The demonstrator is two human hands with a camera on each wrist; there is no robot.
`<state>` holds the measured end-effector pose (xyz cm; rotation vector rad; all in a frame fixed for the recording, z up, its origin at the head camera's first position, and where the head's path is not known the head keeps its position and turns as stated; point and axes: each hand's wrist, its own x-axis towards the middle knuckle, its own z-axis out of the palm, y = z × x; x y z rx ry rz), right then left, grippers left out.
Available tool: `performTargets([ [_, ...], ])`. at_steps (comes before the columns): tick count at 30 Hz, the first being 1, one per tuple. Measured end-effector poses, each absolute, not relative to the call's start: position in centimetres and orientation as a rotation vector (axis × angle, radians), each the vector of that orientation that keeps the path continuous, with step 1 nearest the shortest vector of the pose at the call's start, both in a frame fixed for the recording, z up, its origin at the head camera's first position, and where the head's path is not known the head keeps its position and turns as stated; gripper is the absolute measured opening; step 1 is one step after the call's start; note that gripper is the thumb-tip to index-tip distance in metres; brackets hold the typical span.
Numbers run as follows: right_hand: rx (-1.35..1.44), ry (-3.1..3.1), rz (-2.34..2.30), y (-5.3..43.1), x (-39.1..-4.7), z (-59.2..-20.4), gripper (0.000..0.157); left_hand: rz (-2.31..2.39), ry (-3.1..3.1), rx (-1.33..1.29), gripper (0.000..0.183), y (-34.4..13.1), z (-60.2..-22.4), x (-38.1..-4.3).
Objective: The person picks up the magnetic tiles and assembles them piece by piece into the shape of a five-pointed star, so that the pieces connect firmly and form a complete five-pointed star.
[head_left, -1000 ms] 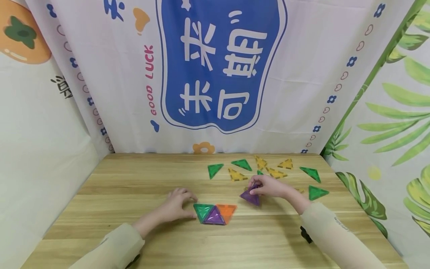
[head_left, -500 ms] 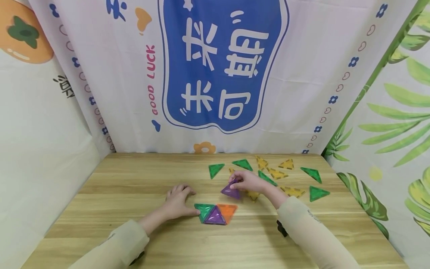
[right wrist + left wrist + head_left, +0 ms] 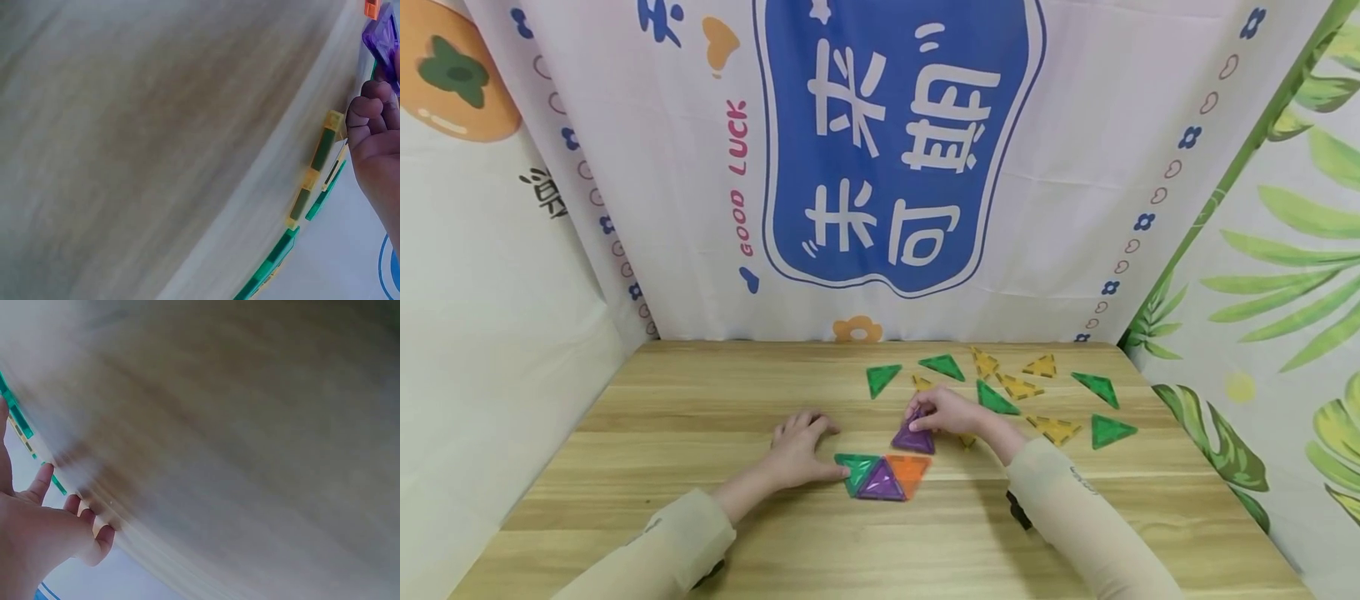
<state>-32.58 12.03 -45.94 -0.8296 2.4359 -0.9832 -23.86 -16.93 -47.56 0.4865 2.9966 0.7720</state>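
Three triangular magnetic tiles lie edge to edge in a row: a green tile [image 3: 853, 467], a purple tile [image 3: 882, 483] and an orange tile [image 3: 912, 473]. My left hand [image 3: 796, 454] rests at the left end of the row, thumb touching the green tile and the other fingers spread on the wood. Between thumb and fingers my right hand [image 3: 951, 411] pinches a second purple triangular tile [image 3: 913, 435], just behind the orange one. In the right wrist view this held purple tile [image 3: 382, 40] shows at the upper right edge, near the fingertips.
On the wooden table [image 3: 700, 400], several loose green triangles [image 3: 1111, 431] and yellow triangles [image 3: 1052, 429] lie behind and to the right of the right hand. A printed white curtain [image 3: 1075, 167] hangs at the table's far edge.
My right hand has carried the purple tile leftward from the loose pieces and lowered it close behind the row. The left thumb has moved onto the green tile.
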Motion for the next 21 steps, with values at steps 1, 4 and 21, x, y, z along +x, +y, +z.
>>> performTargets([
  [1,-0.842,2.433,-0.984,12.01,-32.59,-46.00,0.012,0.771,2.999,0.484,0.069,-16.91,-47.57,-23.87],
  [4,-0.879,2.429,-0.956,11.82,-32.70,-46.24,0.011,0.766,3.000,0.478,0.070,-16.89,-47.59,-23.89],
  [21,-1.116,2.522,-0.755,11.64,-31.84,-46.65,0.008,0.727,3.015,0.504,0.070,-17.06,-47.77,-23.99],
])
